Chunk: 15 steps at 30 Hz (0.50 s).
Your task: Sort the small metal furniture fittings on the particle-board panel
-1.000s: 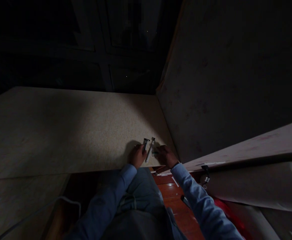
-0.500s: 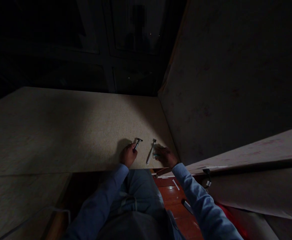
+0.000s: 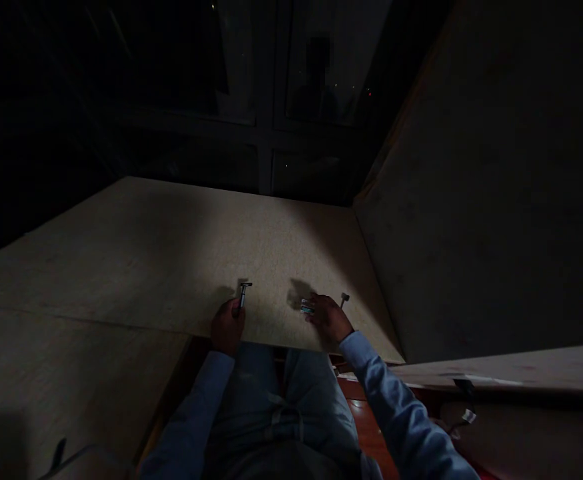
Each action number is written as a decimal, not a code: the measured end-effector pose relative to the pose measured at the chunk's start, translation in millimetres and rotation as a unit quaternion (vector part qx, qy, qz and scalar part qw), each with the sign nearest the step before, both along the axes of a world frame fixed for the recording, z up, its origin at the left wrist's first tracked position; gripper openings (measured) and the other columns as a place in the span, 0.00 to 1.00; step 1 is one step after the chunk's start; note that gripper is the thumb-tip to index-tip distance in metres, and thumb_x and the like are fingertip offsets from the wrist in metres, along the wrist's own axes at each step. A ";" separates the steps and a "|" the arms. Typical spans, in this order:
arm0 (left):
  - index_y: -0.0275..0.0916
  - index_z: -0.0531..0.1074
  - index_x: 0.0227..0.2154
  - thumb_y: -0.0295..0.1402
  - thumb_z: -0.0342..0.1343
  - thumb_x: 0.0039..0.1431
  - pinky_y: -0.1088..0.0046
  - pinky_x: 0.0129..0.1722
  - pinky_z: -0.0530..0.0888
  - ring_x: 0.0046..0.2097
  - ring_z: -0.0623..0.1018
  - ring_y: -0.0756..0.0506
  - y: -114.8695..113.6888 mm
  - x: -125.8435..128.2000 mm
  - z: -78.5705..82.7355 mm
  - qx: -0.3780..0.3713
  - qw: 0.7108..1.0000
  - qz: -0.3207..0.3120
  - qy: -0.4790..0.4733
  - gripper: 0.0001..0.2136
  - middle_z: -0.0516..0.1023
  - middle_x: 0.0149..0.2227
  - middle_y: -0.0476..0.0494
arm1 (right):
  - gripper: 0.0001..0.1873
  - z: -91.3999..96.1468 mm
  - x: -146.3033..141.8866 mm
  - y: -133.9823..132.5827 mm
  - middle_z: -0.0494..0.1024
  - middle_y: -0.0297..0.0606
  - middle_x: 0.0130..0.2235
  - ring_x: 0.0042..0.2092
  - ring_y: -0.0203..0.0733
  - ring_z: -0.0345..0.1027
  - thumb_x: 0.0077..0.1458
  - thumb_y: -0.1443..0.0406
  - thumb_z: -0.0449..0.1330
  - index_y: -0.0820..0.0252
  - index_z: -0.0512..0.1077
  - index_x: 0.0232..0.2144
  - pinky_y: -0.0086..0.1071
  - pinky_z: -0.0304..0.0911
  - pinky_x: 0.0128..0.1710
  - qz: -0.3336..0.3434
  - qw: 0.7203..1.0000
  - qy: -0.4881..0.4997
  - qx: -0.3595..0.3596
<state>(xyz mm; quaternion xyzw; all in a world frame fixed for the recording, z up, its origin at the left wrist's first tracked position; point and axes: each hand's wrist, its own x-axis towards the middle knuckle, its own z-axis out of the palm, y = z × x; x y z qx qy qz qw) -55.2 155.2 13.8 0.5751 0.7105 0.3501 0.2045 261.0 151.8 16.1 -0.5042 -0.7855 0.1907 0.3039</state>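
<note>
My left hand (image 3: 227, 328) is closed around the handle of a razor (image 3: 242, 295), whose head points away from me above the tabletop. My right hand (image 3: 330, 317) grips a small, partly clear object with white and teal on it (image 3: 306, 307); its kind is too dim to make out. Just right of that hand, a toothbrush (image 3: 344, 299) lies on the wooden table (image 3: 261, 247). Only its head and upper neck show, as my right hand and wrist hide the rest.
A pale wall panel (image 3: 471, 233) rises along the table's right side. Dark window panes (image 3: 266, 160) stand behind the far edge. At the lower left, a thin cable (image 3: 71, 460) lies on a lower-left surface. Reddish flooring (image 3: 366, 427) shows below.
My head view has turned left. My right hand has moved left with the small object, away from the toothbrush and over the table. My left hand has shifted left with the razor.
</note>
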 end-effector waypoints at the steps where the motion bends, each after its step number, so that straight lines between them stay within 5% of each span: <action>1: 0.36 0.74 0.45 0.35 0.52 0.56 0.66 0.48 0.73 0.46 0.78 0.42 0.4 -1.9 -0.5 -0.004 1.000 -0.003 0.003 0.16 0.79 0.44 0.39 | 0.29 -2.7 -14.8 7.2 0.72 0.49 0.56 0.56 0.53 0.67 0.51 0.61 0.67 0.60 0.71 0.55 0.49 0.64 0.56 0.008 1.000 0.003 -0.010; 7: 0.38 0.74 0.46 0.31 0.52 0.59 0.68 0.47 0.72 0.45 0.77 0.43 1.8 5.3 -8.7 -0.004 0.997 -0.054 0.054 0.13 0.79 0.44 0.41 | 0.34 -14.7 -77.6 38.0 0.75 0.50 0.52 0.55 0.55 0.67 0.46 0.66 0.69 0.61 0.70 0.57 0.48 0.64 0.56 0.031 0.998 -0.016 -0.048; 15: 0.38 0.75 0.45 0.33 0.52 0.61 0.66 0.46 0.71 0.46 0.76 0.41 -3.7 11.7 -24.1 0.070 0.991 -0.045 0.106 0.12 0.78 0.43 0.41 | 0.33 -19.9 -77.2 33.8 0.70 0.48 0.58 0.60 0.55 0.62 0.52 0.62 0.64 0.59 0.67 0.60 0.49 0.60 0.60 0.028 0.998 0.001 -0.057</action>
